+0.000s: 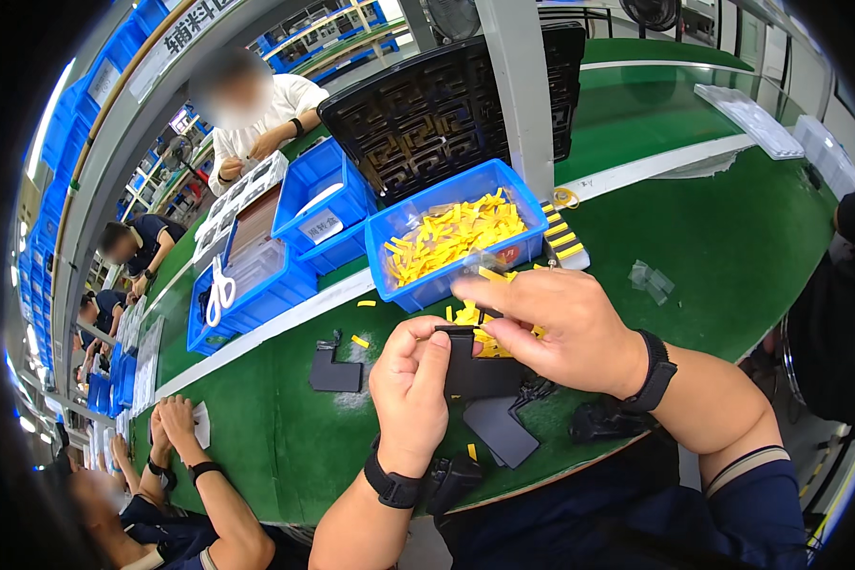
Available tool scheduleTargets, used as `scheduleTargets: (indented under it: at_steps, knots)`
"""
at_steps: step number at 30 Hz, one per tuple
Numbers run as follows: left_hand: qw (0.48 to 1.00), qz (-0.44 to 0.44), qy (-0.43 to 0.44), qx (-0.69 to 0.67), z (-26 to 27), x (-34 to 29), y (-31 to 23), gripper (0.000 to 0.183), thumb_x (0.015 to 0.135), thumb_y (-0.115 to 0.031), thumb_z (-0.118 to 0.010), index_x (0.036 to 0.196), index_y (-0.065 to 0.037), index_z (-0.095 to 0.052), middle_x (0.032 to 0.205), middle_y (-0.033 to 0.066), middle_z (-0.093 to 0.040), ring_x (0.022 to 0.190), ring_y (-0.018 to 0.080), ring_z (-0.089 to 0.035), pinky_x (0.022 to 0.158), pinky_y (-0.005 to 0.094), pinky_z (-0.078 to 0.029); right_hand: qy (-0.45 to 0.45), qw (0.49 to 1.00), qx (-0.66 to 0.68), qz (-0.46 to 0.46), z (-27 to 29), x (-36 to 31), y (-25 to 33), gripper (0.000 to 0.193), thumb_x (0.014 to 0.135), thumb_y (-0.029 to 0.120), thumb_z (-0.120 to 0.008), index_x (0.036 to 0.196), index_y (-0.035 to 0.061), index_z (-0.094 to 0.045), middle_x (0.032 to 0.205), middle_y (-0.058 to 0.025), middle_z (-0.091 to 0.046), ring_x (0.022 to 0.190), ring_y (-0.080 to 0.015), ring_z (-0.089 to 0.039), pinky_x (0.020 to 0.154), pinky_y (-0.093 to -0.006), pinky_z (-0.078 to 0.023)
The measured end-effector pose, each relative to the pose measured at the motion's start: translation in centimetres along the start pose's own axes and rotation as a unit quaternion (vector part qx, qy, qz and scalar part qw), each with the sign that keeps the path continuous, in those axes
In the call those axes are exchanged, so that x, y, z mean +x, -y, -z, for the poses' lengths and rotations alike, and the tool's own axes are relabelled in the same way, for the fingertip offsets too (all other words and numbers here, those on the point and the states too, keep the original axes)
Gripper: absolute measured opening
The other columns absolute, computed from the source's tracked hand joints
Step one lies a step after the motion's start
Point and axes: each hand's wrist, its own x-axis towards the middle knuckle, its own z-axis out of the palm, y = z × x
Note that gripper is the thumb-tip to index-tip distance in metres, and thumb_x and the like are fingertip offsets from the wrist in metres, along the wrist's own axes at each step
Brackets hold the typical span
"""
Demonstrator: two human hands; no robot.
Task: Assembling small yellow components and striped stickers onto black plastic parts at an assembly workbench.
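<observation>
My left hand (410, 385) grips a flat black plastic part (480, 369) over the green table (731, 237). My right hand (556, 318) pinches small yellow strips (475, 315) against the top edge of that black part. More yellow strips fill a blue bin (446, 233) just beyond my hands. Loose yellow pieces (361, 340) lie on the green surface near the bin.
Black flat parts (334, 372) and a dark grey plate (500, 429) lie by my hands, and a black clip (603, 418) sits at the table edge. Other blue bins (318, 204), scissors (220, 290) and a black grid tray (437, 104) stand behind. Other people work at left.
</observation>
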Motion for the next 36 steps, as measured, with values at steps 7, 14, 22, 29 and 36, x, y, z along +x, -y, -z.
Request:
scheduleTargets:
  at_steps: [7, 14, 22, 29, 36]
  knots:
    - [0.999, -0.018, 0.006, 0.035, -0.3, -0.4, -0.1, 0.015, 0.094, -0.011, -0.047, 0.101, 0.0, -0.052, 0.09, 0.0089, -0.063, 0.082, 0.0147, -0.064, 0.075, 0.0251, -0.05, -0.079, 0.996, 0.011, -0.041, -0.6, -0.2, -0.4, 0.013, 0.074, 0.006, -0.064, 0.086, 0.0029, -0.065, 0.076, -0.0118, -0.06, 0.069, -0.0286, -0.059, 0.061, -0.0367, -0.047]
    - [0.999, -0.022, 0.008, 0.021, -0.1, -0.1, 0.3, 0.015, 0.094, -0.009, -0.046, 0.104, 0.001, -0.05, 0.087, 0.013, -0.066, 0.077, 0.0122, -0.063, 0.069, 0.023, -0.05, -0.041, 0.983, 0.11, -0.138, -1.0, -0.2, -0.6, 0.013, 0.079, 0.008, -0.061, 0.087, -0.0002, -0.067, 0.074, -0.0138, -0.063, 0.068, -0.0277, -0.061, 0.063, -0.0338, -0.048]
    - [1.0, 0.015, 0.005, 0.024, -0.1, -0.2, 0.2, 0.015, 0.094, -0.013, -0.047, 0.101, 0.0, -0.052, 0.088, 0.0108, -0.065, 0.08, 0.0131, -0.063, 0.075, 0.0242, -0.049, -0.032, 0.984, 0.107, -0.138, -1.1, -0.4, -0.4, 0.012, 0.081, 0.01, -0.059, 0.083, 0.0005, -0.066, 0.074, -0.0141, -0.063, 0.069, -0.0276, -0.061, 0.063, -0.035, -0.048]
    - [0.984, 0.002, -0.054, 0.172, 4.5, 2.2, 0.5, 0.011, 0.09, -0.007, -0.047, 0.092, -0.001, -0.055, 0.081, 0.0039, -0.059, 0.068, 0.01, -0.058, 0.065, 0.0222, -0.046, -0.035, 0.975, 0.126, -0.179, -0.8, -0.3, -0.6, 0.034, 0.078, 0.006, -0.062, 0.111, 0.0006, -0.057, 0.07, -0.0102, -0.061, 0.065, -0.0219, -0.059, 0.064, -0.0303, -0.047]
    - [0.804, 0.084, -0.17, 0.564, 13.3, 4.6, -0.3, 0.021, 0.083, -0.012, -0.052, 0.097, 0.002, -0.059, 0.085, 0.0186, -0.064, 0.074, 0.0303, -0.063, 0.069, 0.0365, -0.048, -0.012, 0.933, 0.227, -0.278, -1.4, -0.5, -1.8, 0.035, 0.076, 0.007, -0.068, 0.106, -0.0071, -0.055, 0.071, -0.0073, -0.063, 0.064, -0.0116, -0.059, 0.062, -0.0268, -0.046]
